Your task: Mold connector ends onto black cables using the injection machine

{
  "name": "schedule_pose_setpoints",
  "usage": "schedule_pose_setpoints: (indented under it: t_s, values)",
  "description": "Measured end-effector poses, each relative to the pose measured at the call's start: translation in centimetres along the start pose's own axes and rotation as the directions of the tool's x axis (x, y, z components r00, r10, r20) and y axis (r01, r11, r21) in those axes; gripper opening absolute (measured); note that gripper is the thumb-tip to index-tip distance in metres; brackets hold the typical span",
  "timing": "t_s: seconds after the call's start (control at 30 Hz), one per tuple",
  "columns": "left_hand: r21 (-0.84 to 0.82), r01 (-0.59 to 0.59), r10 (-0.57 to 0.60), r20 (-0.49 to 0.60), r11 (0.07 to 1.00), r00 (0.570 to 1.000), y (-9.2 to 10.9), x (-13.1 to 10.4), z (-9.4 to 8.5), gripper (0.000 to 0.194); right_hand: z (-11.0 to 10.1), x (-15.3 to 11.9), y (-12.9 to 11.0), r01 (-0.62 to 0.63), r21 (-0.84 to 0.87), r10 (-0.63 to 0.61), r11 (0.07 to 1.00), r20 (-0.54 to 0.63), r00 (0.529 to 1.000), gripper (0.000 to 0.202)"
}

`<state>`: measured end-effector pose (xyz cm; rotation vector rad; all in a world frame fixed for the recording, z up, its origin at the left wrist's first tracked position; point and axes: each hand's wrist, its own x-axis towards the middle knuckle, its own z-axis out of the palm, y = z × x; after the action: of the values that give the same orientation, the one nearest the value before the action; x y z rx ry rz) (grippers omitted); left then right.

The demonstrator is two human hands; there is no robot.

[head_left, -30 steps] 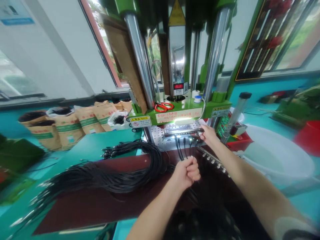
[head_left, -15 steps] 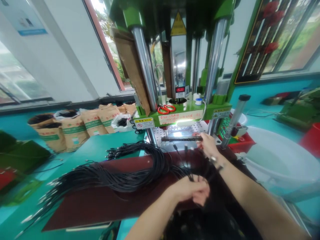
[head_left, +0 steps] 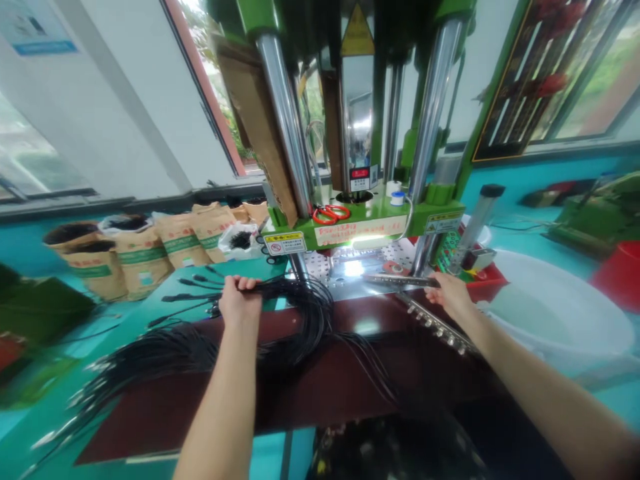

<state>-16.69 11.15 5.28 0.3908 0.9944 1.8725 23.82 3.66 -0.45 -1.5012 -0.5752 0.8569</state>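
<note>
At the left, my left hand (head_left: 241,300) is closed around several black cables (head_left: 313,303), close to their dark plug ends, which fan out to the left. My right hand (head_left: 453,293) grips one end of a flat metal bar (head_left: 400,280) in front of the press. Just below it lies a second metal bar (head_left: 437,323) with a row of shiny fittings, sloping down to the right on the dark red board (head_left: 320,390). More black cables with silvery tips (head_left: 55,437) spread over the board's left side.
A green press (head_left: 363,230) stands ahead, with red-handled scissors (head_left: 331,213) and a blue-and-white spool (head_left: 397,199) on its ledge. Large white tub (head_left: 560,313) and red tray (head_left: 487,283) are at right. Paper sacks (head_left: 143,257) line the back left wall.
My left hand has moved from the middle to the left, onto the cable bundle. My right hand has shifted right and slightly down with the bar; the studded bar now shows clearly.
</note>
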Motion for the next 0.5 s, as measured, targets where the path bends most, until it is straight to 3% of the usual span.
schedule_pose_setpoints:
  t_s: [0.07, 0.17, 0.3, 0.43, 0.5]
  values:
    - [0.093, -0.04, 0.053, -0.144, 0.995, 0.988, -1.6, 2.9, -0.5, 0.025, -0.8, 0.1, 0.6, -0.008, -0.057, 0.009, 0.998, 0.022, 1.0, 0.007]
    - [0.196, 0.0, 0.042, -0.211, 0.981, 0.977, -4.7, 4.8, -1.9, 0.021, -1.9, 0.2, 1.1, 0.018, -0.18, 0.007, 0.984, 0.135, 0.991, 0.006]
    - [0.305, 0.089, -0.04, -0.164, 0.948, 0.986, -6.4, 5.6, -3.4, 0.021, -3.2, 0.6, 1.5, 0.107, -0.464, 0.016, 0.879, 0.253, 0.967, 0.015]
    - [0.412, 0.183, -0.143, -0.128, 0.893, 0.981, -6.1, 5.7, -4.2, 0.033, -2.9, 0.8, 1.6, 0.253, -0.717, -0.044, 0.65, 0.297, 0.954, 0.014]
    - [0.53, 0.232, -0.249, -0.042, 0.815, 0.968, -5.7, 5.3, -4.5, 0.047, -2.7, 0.4, 1.2, 0.346, -0.766, -0.109, 0.542, 0.344, 0.933, 0.01]
